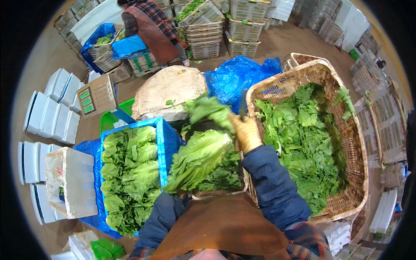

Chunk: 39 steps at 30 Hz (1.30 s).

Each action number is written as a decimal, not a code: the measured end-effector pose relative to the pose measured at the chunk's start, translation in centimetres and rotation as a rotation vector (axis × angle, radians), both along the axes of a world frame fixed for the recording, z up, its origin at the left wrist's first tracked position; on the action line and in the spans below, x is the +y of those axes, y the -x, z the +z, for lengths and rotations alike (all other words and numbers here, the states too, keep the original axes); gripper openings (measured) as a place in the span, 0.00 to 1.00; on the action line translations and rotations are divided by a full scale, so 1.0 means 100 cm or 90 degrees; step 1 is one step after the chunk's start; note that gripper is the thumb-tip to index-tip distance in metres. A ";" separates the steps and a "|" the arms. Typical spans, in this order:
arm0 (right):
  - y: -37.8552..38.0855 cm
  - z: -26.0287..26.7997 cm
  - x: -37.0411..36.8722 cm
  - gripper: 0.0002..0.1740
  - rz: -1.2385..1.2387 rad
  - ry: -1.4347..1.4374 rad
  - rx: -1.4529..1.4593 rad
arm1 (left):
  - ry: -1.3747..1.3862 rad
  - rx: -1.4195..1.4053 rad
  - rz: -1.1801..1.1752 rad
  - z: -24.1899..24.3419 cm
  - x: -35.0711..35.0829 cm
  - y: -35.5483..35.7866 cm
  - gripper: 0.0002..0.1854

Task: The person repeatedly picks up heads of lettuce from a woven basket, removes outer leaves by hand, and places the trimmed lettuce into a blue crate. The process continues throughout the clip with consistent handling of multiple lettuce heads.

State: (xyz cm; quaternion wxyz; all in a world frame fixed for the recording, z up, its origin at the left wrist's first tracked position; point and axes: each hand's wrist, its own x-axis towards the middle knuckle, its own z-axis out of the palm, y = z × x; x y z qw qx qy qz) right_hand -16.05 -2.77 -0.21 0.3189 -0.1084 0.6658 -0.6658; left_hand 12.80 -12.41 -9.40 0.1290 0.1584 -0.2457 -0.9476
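My right hand (246, 132), in a yellowish glove, holds a blurred loose lettuce leaf (209, 112) and what looks like a knife (242, 103), its blade pointing away from me. Below the leaf, a large head of leafy lettuce (203, 159) lies tilted, cut end toward my right hand. My left hand is hidden beneath that head; only its dark sleeve shows. Under the head, a crate (221, 196) contains more green leaves. At the left stands a blue-lined box (160, 146) packed with lettuce heads (139, 175). To the right, a large dirty plastic crate (356, 143) holds loose leaves (302, 146).
Ahead are a round pale block (172, 87) and blue plastic sheeting (240, 78). A scale (97, 96) and a white foam box (73, 182) stand left. Farther off, a person (152, 29) bends beside stacked crates (204, 42). White foam boxes (52, 117) line the far left.
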 end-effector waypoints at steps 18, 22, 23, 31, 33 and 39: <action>-0.035 -0.001 0.094 0.57 0.150 0.355 -0.111 | 0.178 -0.124 -0.104 0.031 0.025 0.046 0.31; -0.054 -0.016 0.091 0.48 0.110 0.407 -0.192 | 0.517 -0.364 0.044 0.097 -0.017 0.000 0.50; -0.065 -0.018 0.086 0.45 0.113 0.423 -0.231 | 0.501 -0.423 0.107 0.121 -0.021 -0.015 0.52; -0.170 -0.010 0.015 0.60 0.395 0.222 -0.176 | 0.827 -0.657 0.353 0.125 0.084 -0.038 0.68; -0.196 -0.012 0.001 0.64 0.504 0.196 -0.151 | 0.843 -0.675 0.380 0.119 0.080 -0.087 0.65; -0.216 -0.048 -0.044 0.40 0.650 0.082 -0.070 | 1.334 -0.854 0.005 0.153 0.028 -0.235 0.54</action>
